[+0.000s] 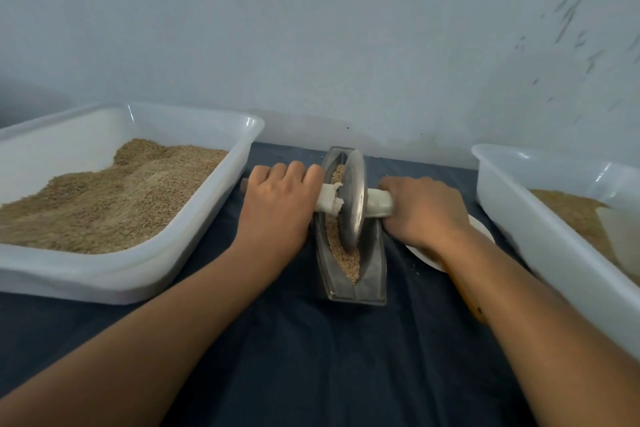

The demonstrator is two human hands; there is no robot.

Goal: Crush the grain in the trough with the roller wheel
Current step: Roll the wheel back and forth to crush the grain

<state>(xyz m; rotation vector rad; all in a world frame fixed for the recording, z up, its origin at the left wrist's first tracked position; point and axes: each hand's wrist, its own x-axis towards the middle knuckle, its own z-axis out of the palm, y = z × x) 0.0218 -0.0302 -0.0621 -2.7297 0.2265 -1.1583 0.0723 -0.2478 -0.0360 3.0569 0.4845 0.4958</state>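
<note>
A narrow grey metal trough point(375, 274) lies lengthwise on the dark blue cloth in the middle of the table. Tan grain point(348, 267) fills its groove. A metal roller wheel point(353, 204) stands upright in the groove, about midway along it. A cloth-wrapped axle point(379, 203) runs through the wheel to both sides. My left hand point(277, 201) grips the axle's left end. My right hand point(424, 211) grips its right end. Both sets of fingers curl over the handle.
A large white tub point(221, 218) heaped with grain stands at the left. Another white tub point(540, 229) with some grain and a scoop stands at the right. A white plate point(426, 258) lies under my right wrist. A pale wall rises right behind the trough.
</note>
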